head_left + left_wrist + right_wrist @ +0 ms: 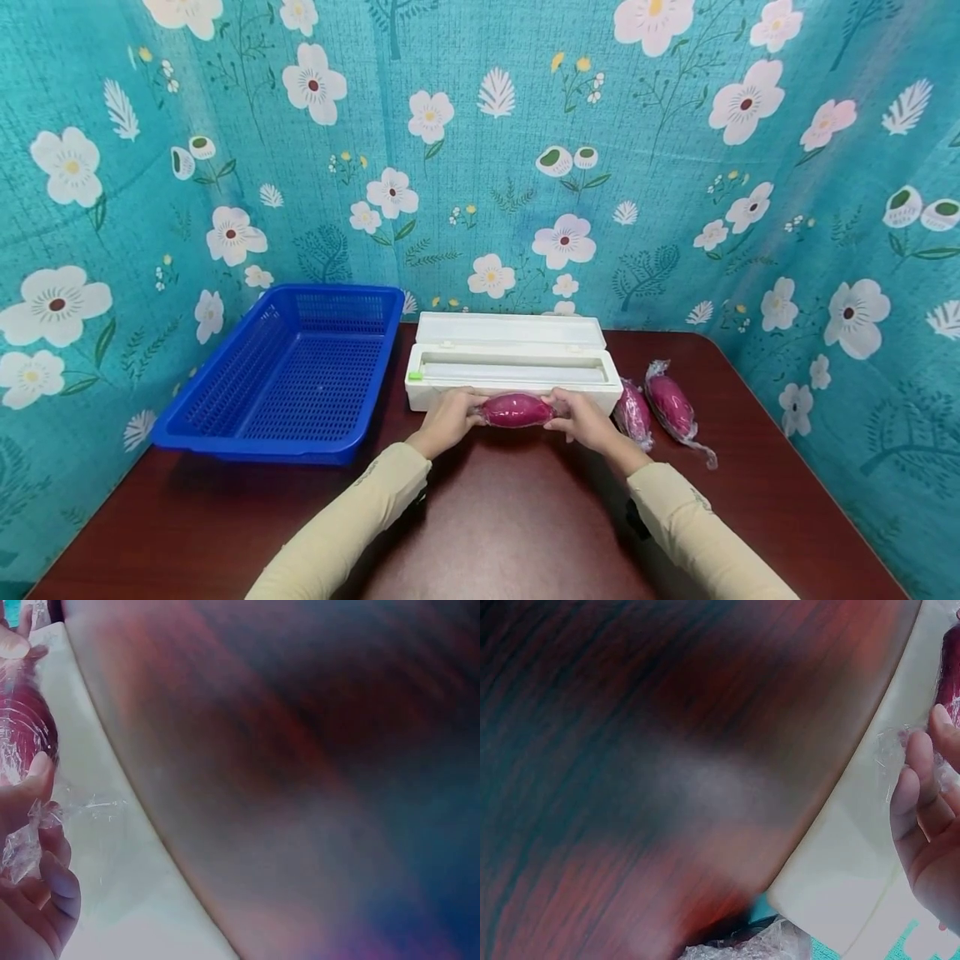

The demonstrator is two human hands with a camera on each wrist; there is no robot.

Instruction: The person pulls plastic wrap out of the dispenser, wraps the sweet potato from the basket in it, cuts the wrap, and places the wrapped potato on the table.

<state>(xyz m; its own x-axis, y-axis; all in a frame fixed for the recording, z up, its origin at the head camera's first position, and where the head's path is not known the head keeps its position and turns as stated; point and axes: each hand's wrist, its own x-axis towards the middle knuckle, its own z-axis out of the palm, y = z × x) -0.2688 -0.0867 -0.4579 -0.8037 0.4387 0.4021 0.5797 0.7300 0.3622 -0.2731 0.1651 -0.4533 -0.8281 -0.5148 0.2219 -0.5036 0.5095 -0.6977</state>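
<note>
A smooth, purple-red oblong vegetable or fruit [517,411] in clear cling film is held level between both hands, in front of the white cling film dispenser [517,367]. My left hand [450,422] pinches the film at its left end; in the left wrist view the film [49,815] there is bunched between thumb and fingers. At the other end, my right hand [585,421] pinches the film between thumb and fingertips. The dispenser's lid is raised, and a film roll [510,372] lies inside. The exact kind of the wrapped item cannot be told.
On the left of the dark red-brown table [517,533] stands a blue plastic basket [356,442]. Right of the dispenser lie two similar wrapped purple-red items [670,404], one partly behind the right hand. A teal flowered curtain [517,167] surrounds the table's back and sides.
</note>
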